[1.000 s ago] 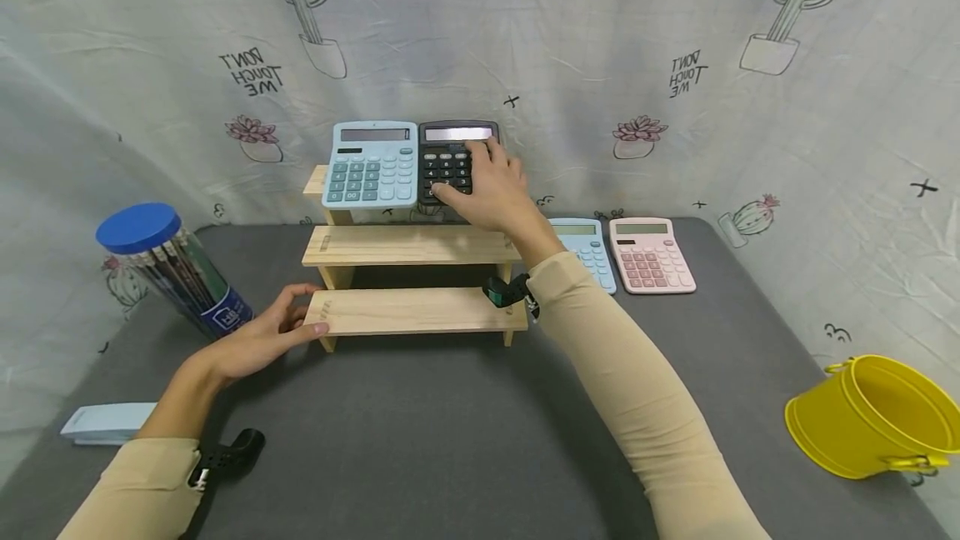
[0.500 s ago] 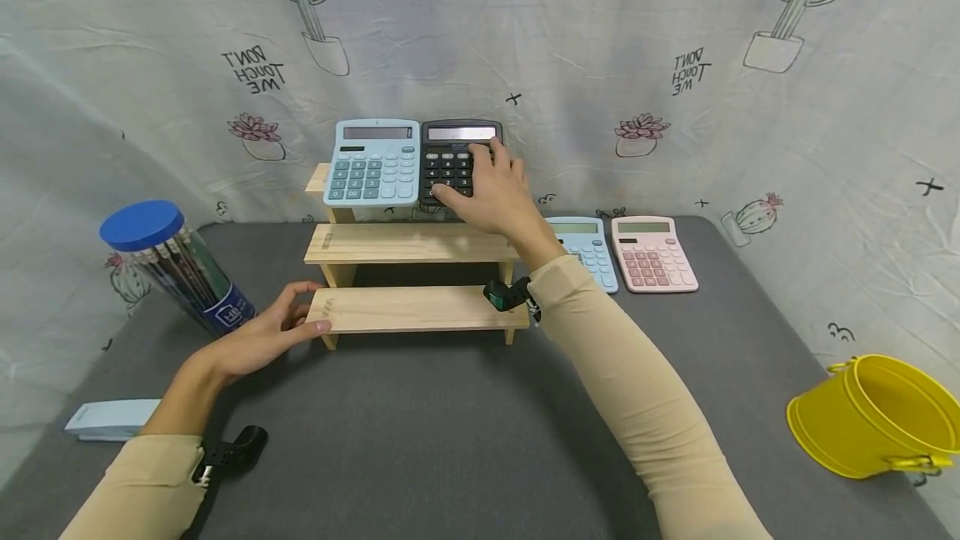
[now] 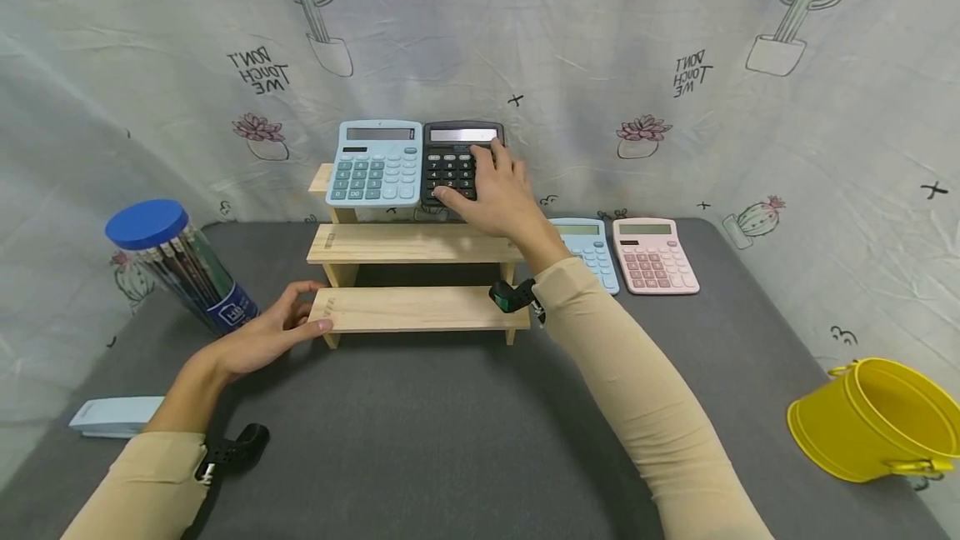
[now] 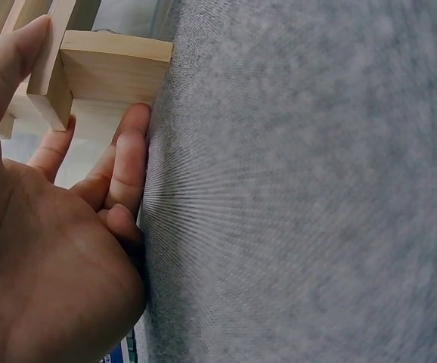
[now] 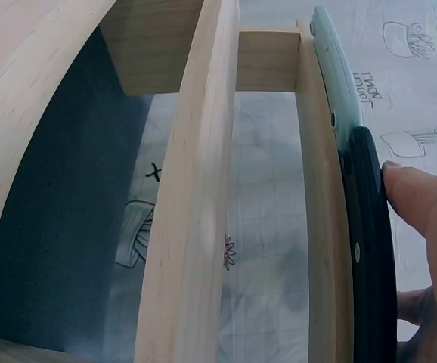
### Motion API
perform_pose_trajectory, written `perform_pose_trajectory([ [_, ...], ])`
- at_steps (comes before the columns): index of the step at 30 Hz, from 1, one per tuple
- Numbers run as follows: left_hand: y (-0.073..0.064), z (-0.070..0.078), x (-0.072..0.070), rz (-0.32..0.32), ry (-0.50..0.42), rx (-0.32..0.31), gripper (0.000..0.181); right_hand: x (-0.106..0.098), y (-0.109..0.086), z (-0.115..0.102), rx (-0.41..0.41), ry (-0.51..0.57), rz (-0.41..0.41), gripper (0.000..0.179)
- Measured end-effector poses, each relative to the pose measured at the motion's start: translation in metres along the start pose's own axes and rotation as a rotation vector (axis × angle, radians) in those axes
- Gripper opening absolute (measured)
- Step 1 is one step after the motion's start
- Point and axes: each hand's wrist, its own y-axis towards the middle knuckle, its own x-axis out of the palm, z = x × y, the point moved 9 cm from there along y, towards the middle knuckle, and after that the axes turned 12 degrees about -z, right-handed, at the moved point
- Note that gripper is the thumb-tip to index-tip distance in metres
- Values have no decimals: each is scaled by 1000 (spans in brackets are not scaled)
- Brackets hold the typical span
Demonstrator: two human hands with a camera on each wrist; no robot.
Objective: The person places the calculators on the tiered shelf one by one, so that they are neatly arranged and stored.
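A three-tier wooden display shelf stands on the grey cloth. My left hand holds the left end of its lowest board, thumb at the front and index finger at the back. In the left wrist view the other fingers of my left hand lie low beside the leg. On the top tier, a light blue calculator and a black calculator lean back side by side. My right hand rests on the black calculator, thumb over the lower keys, fingertips near its upper right, hiding part of the keypad.
Right of the shelf lie a second blue calculator, partly behind my right arm, and a pink calculator. A blue-lidded jar of pencils and a pale blue stapler-like object are at left, a yellow bucket at right.
Both hands keep their places on the shelf and the black calculator. The head view shifts very slightly; nothing else visibly moves.
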Motion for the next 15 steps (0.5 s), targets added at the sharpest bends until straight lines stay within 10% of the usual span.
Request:
perform_pose_trajectory([
  [15,2,-1,-1,1,-5,2,72,-10,-13,14,-129,76,11,82],
])
